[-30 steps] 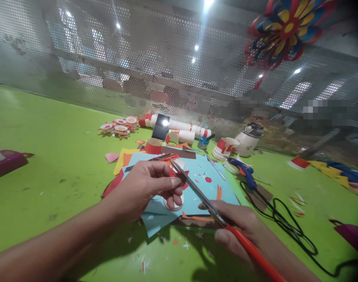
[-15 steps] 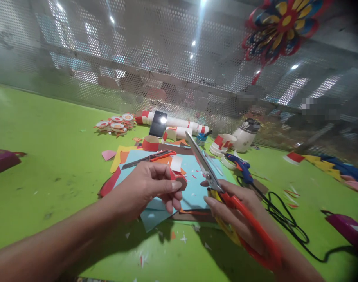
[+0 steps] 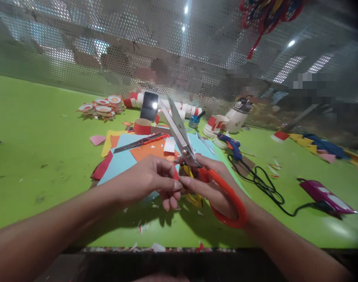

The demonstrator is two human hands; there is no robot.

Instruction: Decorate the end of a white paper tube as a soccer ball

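Observation:
My left hand (image 3: 153, 178) is closed, thumb and fingertips pinching a small piece of red paper (image 3: 176, 173); most of it is hidden by fingers. Scissors (image 3: 184, 150) with orange and yellow handles are in my right hand (image 3: 218, 186), their blades slightly parted and pointing up and away. The right fingertips reach the left thumb beside the red paper. Beneath both hands lie sheets of light blue paper (image 3: 124, 166) and orange paper (image 3: 143, 152). A utility knife (image 3: 132, 145) rests across them, close to a small white paper piece (image 3: 169, 145).
A red paper ring (image 3: 142, 126), phone (image 3: 149, 106), blue jar (image 3: 194, 121) and red-and-white tubes (image 3: 193, 111) stand behind the sheets. On the right are a blue glue gun (image 3: 233, 145), its black cord (image 3: 268, 190) and a purple power strip (image 3: 325, 196). Paper scraps litter the green table (image 3: 44, 156).
My right hand has moved left with the scissors, bringing its fingertips to the left hand's red paper. The blades swung left and now show a gap. The view has tilted down.

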